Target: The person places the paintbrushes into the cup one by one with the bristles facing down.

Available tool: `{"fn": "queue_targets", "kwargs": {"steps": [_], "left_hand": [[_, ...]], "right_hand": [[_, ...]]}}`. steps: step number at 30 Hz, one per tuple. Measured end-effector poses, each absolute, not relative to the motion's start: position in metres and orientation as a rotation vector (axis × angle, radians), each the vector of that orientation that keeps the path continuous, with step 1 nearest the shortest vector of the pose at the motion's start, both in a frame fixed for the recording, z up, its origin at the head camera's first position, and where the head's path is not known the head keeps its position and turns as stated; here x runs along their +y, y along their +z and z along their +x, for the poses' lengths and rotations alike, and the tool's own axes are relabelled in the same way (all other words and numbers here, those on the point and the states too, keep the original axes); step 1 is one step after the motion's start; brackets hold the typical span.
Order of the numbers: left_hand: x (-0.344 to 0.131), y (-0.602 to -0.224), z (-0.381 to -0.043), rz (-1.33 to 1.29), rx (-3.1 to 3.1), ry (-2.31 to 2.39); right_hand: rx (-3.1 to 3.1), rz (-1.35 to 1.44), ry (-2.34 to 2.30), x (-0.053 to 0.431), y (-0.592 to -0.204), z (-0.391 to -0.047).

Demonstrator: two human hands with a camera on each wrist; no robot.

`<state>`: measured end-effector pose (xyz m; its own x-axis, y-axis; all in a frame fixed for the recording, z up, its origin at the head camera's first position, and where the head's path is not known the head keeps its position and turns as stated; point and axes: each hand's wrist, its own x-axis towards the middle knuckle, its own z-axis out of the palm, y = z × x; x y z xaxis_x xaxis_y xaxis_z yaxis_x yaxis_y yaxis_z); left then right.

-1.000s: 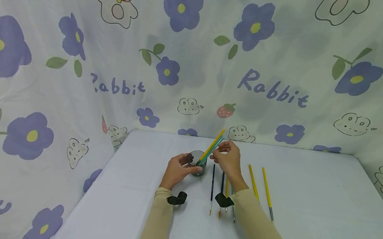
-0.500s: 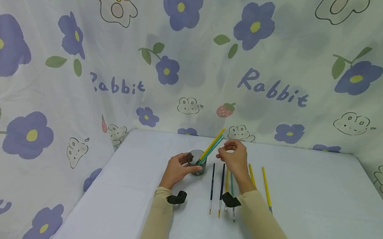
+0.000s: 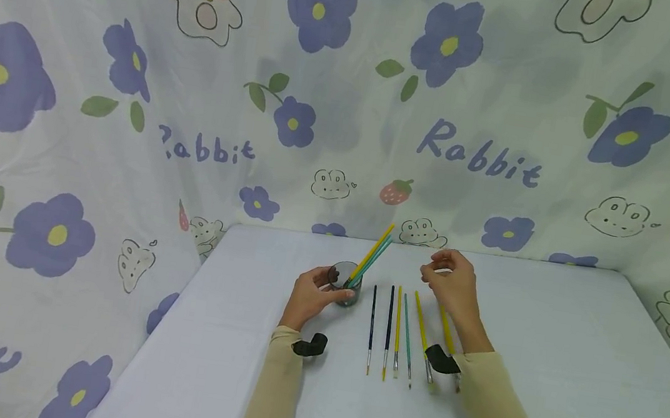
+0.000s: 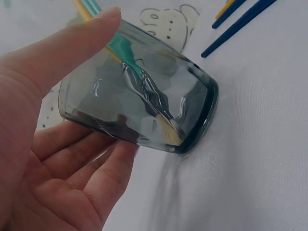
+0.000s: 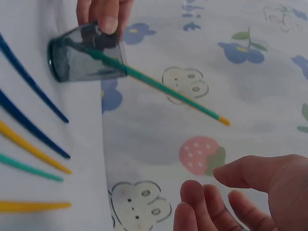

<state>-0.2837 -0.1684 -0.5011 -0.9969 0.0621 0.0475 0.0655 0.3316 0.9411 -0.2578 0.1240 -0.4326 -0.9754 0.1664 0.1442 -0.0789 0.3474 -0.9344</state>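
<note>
My left hand (image 3: 307,300) grips a smoky clear glass (image 4: 91,91), thumb on the near side and fingers behind it. In the glass lean a yellow paintbrush (image 3: 377,248) and teal paintbrush handles (image 5: 163,88), bristles down at the base. My right hand (image 3: 456,285) is raised over the right end of a row of paintbrushes, holding nothing, with thumb and fingertips apart in the right wrist view. Beneath its forearm lies a yellow paintbrush (image 3: 446,327), partly hidden. Another yellow paintbrush (image 3: 420,321) lies just left of it.
Further left in the row are two dark blue paintbrushes (image 3: 372,323), a thin yellow paintbrush (image 3: 399,323) and a teal paintbrush (image 3: 407,332), bristles toward me. They lie on a white-covered table (image 3: 549,342). A curtain (image 3: 364,98) printed with flowers and rabbits hangs behind.
My right hand has moved right, away from the brush handles in the glass, to above the yellow paintbrushes. More of the row now shows. My left hand stays on the glass.
</note>
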Motion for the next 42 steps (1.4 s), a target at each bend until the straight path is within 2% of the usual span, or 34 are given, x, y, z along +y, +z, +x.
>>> {"fn": "queue_targets", "kwargs": {"steps": [15,42], "left_hand": [[-0.167,-0.501,-0.286,-0.138,-2.573,-1.795],[-0.167,-0.5,-0.284,-0.111,-2.563,-1.806]], "right_hand": [[-2.509,-0.161,1.476,0.178,-0.46,-0.244],[-2.911,-0.219,1.29,0.211,-0.488,-0.242]]}}
